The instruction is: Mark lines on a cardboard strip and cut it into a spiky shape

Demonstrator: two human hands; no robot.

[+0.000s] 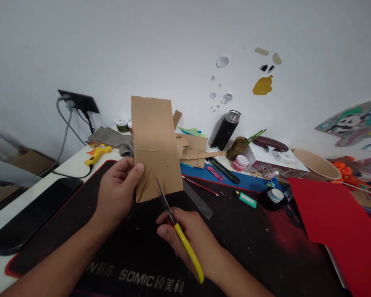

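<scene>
Held up over the desk is a brown piece of cardboard (154,136), creased across its middle and marked with a slanting line near its lower left corner. My left hand (119,187) pinches its left edge, thumb in front. In my right hand (188,235) is a pair of scissors (185,247) with yellow handles, which my fingers are wrapped round. The blades point up and to the left and overlap the cardboard's lower edge; whether they bite into it I cannot tell.
A black desk mat (136,251) lies beneath. Behind stand cardboard scraps (196,144), a utility knife (224,169) and a black flask (225,132). A yellow glue gun (99,153) and a phone-like black slab (34,214) are left. Red card (336,231) juts in at right, beyond a green lighter (246,199).
</scene>
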